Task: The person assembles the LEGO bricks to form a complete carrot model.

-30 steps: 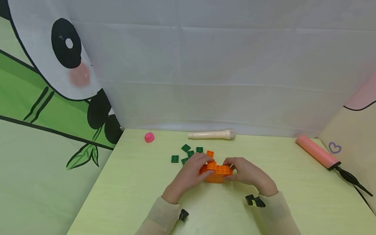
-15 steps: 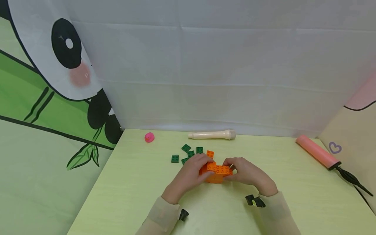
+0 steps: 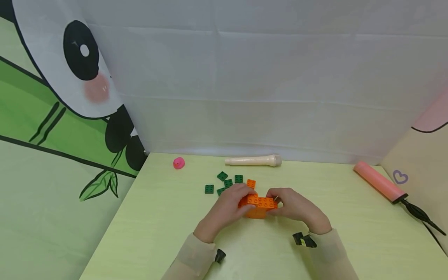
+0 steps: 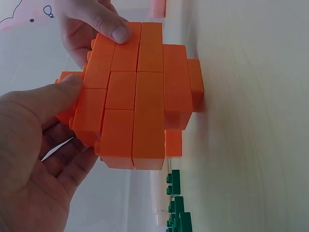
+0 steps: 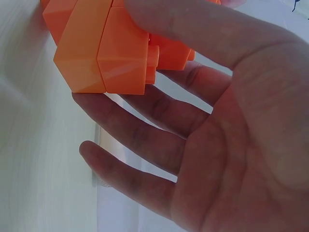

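A stepped structure of stacked orange toy bricks (image 3: 257, 212) stands between my two hands. My left hand (image 3: 232, 200) grips a small orange brick (image 3: 252, 199) on its top, thumb on the near side and fingers behind. In the left wrist view, the structure (image 4: 123, 96) widens in the middle and narrows toward the table. My right hand (image 3: 294, 204) holds the structure's right end. Its thumb (image 4: 119, 34) presses the near face, and in the right wrist view the fingers (image 5: 145, 135) spread behind and beside it, some touching the bricks.
Behind the structure lies a loose orange brick (image 3: 251, 183). Several green bricks (image 3: 228, 183) are scattered to its left. Farther back are a white toy microphone (image 3: 253, 160) and a small pink ball-like toy (image 3: 179, 163). A pink cylinder with a black handle (image 3: 379, 181) lies at the right edge.
The small orange brick under my left hand has sunk slightly on the structure. Both hands otherwise keep nearly the same place, and the head view has shifted a little.
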A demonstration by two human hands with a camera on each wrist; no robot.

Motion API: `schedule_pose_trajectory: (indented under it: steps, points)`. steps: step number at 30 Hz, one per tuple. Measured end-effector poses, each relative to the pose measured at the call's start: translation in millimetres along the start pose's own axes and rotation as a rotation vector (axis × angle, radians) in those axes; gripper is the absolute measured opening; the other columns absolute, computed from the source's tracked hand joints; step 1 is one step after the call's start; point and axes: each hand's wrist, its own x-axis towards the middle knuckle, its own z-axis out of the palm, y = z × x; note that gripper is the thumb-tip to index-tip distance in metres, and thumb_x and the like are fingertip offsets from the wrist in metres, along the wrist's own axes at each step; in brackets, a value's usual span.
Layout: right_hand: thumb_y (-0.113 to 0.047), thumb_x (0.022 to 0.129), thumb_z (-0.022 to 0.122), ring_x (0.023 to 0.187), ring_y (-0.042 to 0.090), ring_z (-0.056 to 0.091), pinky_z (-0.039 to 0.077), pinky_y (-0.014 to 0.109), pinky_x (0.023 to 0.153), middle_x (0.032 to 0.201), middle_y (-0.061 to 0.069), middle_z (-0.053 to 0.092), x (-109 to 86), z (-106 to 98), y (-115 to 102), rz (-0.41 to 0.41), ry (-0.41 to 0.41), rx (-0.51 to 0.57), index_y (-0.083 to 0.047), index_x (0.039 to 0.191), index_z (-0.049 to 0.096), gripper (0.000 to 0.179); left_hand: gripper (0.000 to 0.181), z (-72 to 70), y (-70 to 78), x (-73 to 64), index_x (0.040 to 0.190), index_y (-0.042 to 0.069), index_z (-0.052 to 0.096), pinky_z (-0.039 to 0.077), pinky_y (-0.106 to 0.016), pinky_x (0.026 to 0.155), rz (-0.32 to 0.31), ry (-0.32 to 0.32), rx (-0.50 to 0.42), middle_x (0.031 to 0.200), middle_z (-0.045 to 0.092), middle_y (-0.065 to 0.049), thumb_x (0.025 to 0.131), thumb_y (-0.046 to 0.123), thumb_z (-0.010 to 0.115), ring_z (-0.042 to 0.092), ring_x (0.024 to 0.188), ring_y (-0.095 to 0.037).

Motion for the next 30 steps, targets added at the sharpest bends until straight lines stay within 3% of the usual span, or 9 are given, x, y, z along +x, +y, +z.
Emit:
schedule_pose_trajectory:
  steps: [13,30]
  points:
    - [-0.015,0.087,0.086,0.094,0.017,0.064,0.055,0.052,0.088,0.091,-0.013,0.064,-0.8,-2,0,-0.004,0.001,-0.002,-0.02,0.099,0.067,0.023,0.034,-1.8,0.4,1.5,0.124,0.013,0.071,0.05,-0.034,0.103,-0.065,-0.029,-0.048,0.124,0.068,0.0,0.095,0.027,0.08,0.061,0.116,-0.019]
    - [-0.018,0.087,0.086,0.094,0.017,0.064,0.055,0.051,0.088,0.092,-0.013,0.064,-0.1,0,2,0.004,-0.008,0.006,-0.02,0.1,0.067,0.023,0.036,3.7,-19.0,0.1,0.127,0.02,0.07,0.053,-0.031,0.092,-0.109,-0.074,-0.255,0.115,0.064,0.011,0.096,0.037,0.079,0.057,0.1,-0.01]
